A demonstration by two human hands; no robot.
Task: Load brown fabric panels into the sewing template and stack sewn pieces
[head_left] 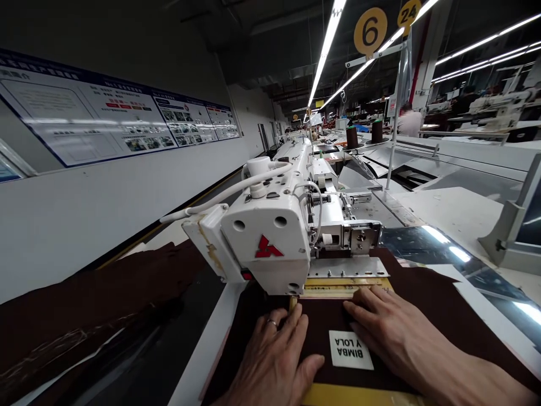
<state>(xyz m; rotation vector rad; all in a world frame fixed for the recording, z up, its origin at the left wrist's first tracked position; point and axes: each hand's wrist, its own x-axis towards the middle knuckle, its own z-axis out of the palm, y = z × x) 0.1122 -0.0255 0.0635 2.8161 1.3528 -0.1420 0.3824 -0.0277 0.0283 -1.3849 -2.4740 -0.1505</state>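
In the head view, the person's left hand (270,361) and right hand (393,332) are both pressing open and flat on a dark brown cloth panel (321,332), fingers spread, neither gripping; a white label (350,349) reading BIMBA Y LOLA is lying on the panel between the hands, upside down to the wearer; the panel is sitting on a yellow sewing template (346,287) just before the white industrial sewing machine head (266,237); more brown fabric (84,299) is lying bunched left of the machine.
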